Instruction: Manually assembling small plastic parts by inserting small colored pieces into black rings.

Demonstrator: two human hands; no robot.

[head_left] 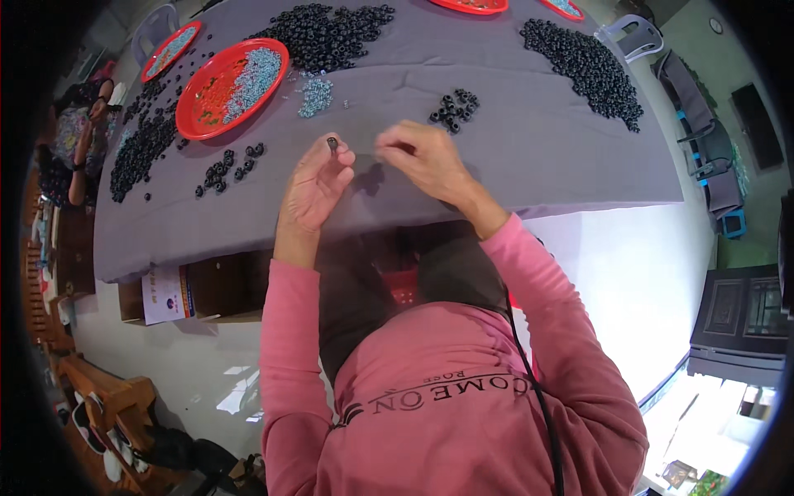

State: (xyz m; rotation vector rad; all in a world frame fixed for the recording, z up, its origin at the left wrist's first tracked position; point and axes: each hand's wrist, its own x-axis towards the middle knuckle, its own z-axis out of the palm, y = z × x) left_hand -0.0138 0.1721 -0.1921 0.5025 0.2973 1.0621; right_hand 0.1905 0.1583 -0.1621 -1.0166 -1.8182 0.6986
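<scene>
Pinching a small dark piece (332, 144), left grip (318, 183) near red tray (187, 126) of pale-blue bits (255, 83), hold of right grip (426, 161) unclear

You've got a dark round bead (332, 144) pinched in your left hand (316, 186), right hand (428, 163) close by, near the grey-clothed table's (546, 165) front edge.

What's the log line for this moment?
Left hand: pinching small dark piece | Right hand: apart, contents unclear | Table: red tray, black beads
</scene>
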